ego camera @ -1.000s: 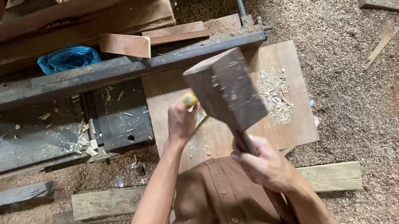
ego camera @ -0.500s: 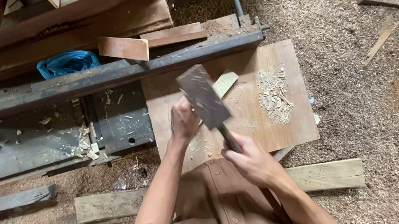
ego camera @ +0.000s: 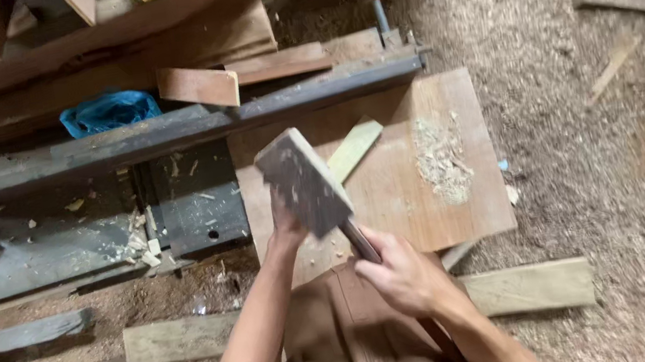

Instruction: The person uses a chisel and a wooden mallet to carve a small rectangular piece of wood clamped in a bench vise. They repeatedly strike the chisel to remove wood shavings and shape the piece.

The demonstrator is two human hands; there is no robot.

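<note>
**Workshop floor around the board**

A blue plastic bag [ego camera: 109, 112] lies at ten o'clock among stacked planks [ego camera: 110, 47]. A dark steel beam [ego camera: 164, 132] crosses below it. Sawdust [ego camera: 568, 130] covers the floor at three o'clock; a pale plank [ego camera: 523, 289] lies at five.

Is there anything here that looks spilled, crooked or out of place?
Yes. A heap of wood shavings lies loose on the flat board, and more chips are scattered on the dark metal frame. A pale wood strip lies askew across the board.
</note>
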